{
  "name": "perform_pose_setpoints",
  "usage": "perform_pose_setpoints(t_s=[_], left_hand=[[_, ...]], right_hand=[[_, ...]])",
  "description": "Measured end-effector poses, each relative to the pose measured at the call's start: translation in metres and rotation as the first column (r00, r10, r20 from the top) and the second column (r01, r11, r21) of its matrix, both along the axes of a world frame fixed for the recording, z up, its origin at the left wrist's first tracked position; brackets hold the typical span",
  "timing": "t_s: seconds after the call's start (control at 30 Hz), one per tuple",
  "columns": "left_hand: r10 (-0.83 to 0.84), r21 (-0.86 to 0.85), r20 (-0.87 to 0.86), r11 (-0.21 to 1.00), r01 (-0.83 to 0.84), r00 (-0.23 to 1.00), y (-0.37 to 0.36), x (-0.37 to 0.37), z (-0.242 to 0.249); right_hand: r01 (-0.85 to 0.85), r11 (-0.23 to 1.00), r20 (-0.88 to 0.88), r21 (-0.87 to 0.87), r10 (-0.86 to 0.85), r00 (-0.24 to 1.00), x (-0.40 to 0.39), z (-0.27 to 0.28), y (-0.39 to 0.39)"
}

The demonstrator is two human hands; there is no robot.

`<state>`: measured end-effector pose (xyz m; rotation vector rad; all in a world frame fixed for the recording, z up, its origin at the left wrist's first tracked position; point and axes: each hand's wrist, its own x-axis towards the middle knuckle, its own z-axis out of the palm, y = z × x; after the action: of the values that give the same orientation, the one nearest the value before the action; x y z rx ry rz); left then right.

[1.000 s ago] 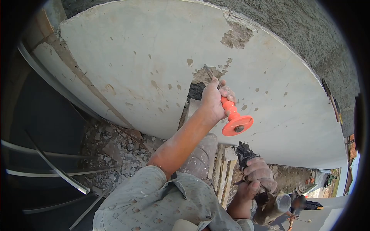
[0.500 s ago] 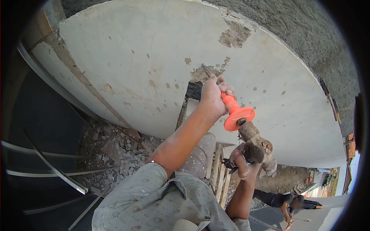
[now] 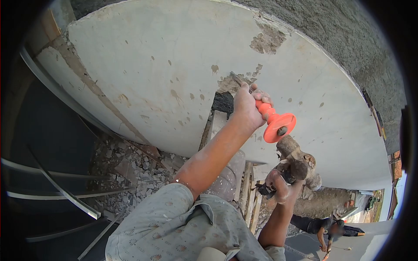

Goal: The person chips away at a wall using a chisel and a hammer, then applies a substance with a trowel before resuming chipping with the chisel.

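My left hand (image 3: 250,106) is wrapped around a chisel (image 3: 278,126) with an orange grip and a round orange hand guard. The chisel's tip rests at a chipped patch (image 3: 225,85) in the pale plastered wall (image 3: 174,56), just above a dark hole (image 3: 223,103). Below the guard, my right hand (image 3: 278,186) grips a hammer (image 3: 298,160) with a heavy, dusty head. A small gap shows between the hammer's face and the chisel's butt end. Dark, ragged material shows at the hammer grip, and most of the handle is hidden.
Broken plaster rubble (image 3: 148,178) covers the ground at lower left, near curved metal strips (image 3: 65,187). Wooden slats (image 3: 249,193) stand below the wall. Another person (image 3: 324,228) works at lower right. A larger bare patch (image 3: 267,39) marks the wall's upper edge.
My left hand and the chisel have shifted a little right, with the guard end swinging up and right. The hammer has moved right and now sits slightly apart from the chisel's end.
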<state>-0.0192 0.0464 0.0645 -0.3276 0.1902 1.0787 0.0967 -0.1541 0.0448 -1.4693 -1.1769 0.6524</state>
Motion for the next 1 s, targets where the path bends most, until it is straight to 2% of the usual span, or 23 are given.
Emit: perform_pose_setpoints(t_s=[0.07, 0.1, 0.17, 0.23, 0.27, 0.3, 0.37, 0.4, 0.43, 0.53, 0.6, 0.7, 0.77, 0.8, 0.93, 1.0], left_hand=[[0.029, 0.011, -0.007, 1.000, -0.028, 1.000, 0.002, 0.000, 0.002], [0.024, 0.000, 0.002, 1.000, -0.024, 1.000, 0.001, 0.000, 0.002], [0.018, -0.021, 0.016, 1.000, -0.018, 1.000, 0.001, 0.001, 0.005], [0.018, -0.044, 0.005, 0.999, -0.018, 1.000, 0.002, 0.003, 0.009], [0.015, -0.057, 0.000, 0.998, -0.015, 1.000, 0.002, 0.004, 0.009], [0.025, -0.056, -0.010, 0.998, -0.026, 1.000, 0.001, 0.005, 0.008], [0.049, -0.034, -0.021, 0.998, -0.050, 0.999, 0.002, 0.008, 0.009], [0.085, -0.064, -0.026, 0.994, -0.086, 0.996, 0.005, 0.010, 0.005], [0.111, -0.095, -0.041, 0.989, -0.114, 0.993, 0.009, 0.010, -0.003], [0.160, -0.089, -0.101, 0.982, -0.169, 0.982, 0.018, 0.015, -0.002], [0.161, -0.075, -0.138, 0.982, -0.172, 0.977, 0.011, 0.018, -0.014], [0.059, 0.011, -0.149, 0.998, -0.058, 0.987, -0.007, 0.015, -0.023], [0.039, 0.038, -0.131, 0.999, -0.034, 0.991, -0.013, 0.009, -0.021], [0.029, 0.055, -0.124, 0.998, -0.022, 0.992, -0.015, 0.005, -0.020], [-0.001, 0.065, -0.063, 0.998, 0.005, 0.998, -0.006, -0.007, -0.018], [-0.016, 0.070, -0.045, 0.997, 0.019, 0.999, -0.006, -0.010, -0.018]], right_hand=[[0.032, 0.999, -0.111, 0.004, -0.032, 0.993, 0.000, 0.015, -0.005], [0.027, 0.969, -0.188, 0.244, 0.020, 0.982, -0.003, 0.017, -0.006], [-0.144, 0.881, -0.066, 0.451, 0.193, 0.979, 0.008, 0.037, -0.014], [-0.107, 0.638, 0.012, 0.763, 0.151, 0.988, -0.001, 0.063, -0.007], [-0.122, 0.567, 0.059, 0.815, 0.129, 0.990, 0.007, 0.064, -0.003], [-0.039, 0.468, -0.034, 0.883, 0.147, 0.989, -0.001, 0.059, 0.008], [-0.098, 0.770, -0.133, 0.630, 0.232, 0.964, -0.006, 0.017, 0.029], [-0.073, 0.970, -0.172, 0.231, 0.114, 0.978, 0.001, 0.016, 0.027], [-0.016, 0.976, -0.166, -0.215, -0.020, 0.986, 0.006, 0.015, 0.020], [0.044, 0.995, -0.231, -0.088, -0.063, 0.971, 0.004, -0.001, 0.012], [0.022, 0.998, -0.245, 0.056, -0.008, 0.969, 0.008, 0.008, 0.000], [0.030, 0.949, -0.166, 0.314, 0.024, 0.986, 0.009, 0.020, -0.003], [-0.037, 0.927, -0.164, 0.374, 0.106, 0.981, 0.016, 0.019, -0.007], [0.015, 0.926, -0.173, 0.377, 0.054, 0.983, 0.013, 0.021, -0.008], [-0.069, 0.911, -0.097, 0.406, 0.118, 0.988, 0.013, 0.027, -0.015], [-0.101, 0.870, -0.088, 0.482, 0.163, 0.983, 0.003, 0.033, -0.018]])
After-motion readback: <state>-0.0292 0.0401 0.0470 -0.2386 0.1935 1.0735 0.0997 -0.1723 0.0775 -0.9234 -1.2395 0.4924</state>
